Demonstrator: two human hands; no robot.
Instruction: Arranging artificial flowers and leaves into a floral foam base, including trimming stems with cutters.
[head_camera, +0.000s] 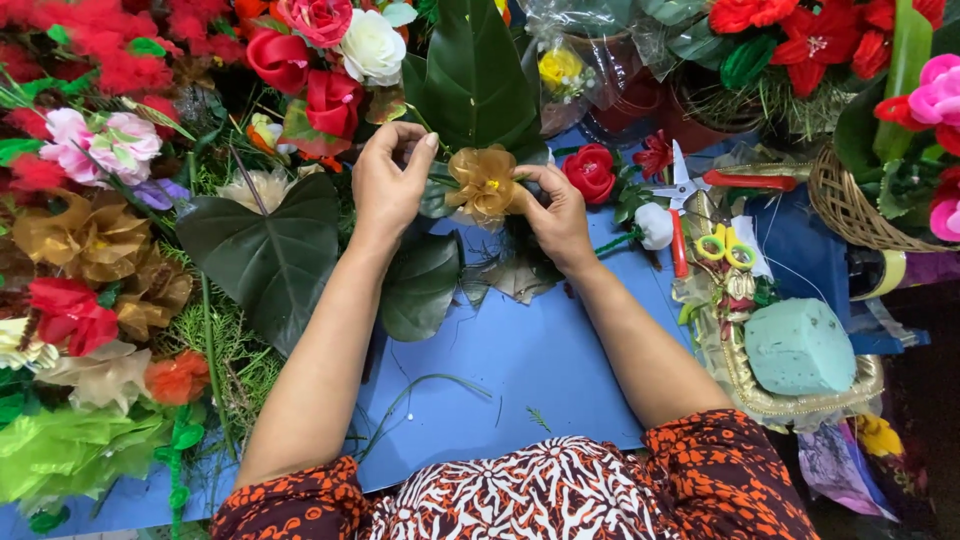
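Just two hands (470, 190), one gold flower (484, 183)

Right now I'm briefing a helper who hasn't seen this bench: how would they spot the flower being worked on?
Start at the blue table, ringed by artificial flowers and big dark leaves. At its far edge the left hand and right hand meet. Between them is the gold flower: sheer, amber and ruffled, unlike the solid red rose just right of it.
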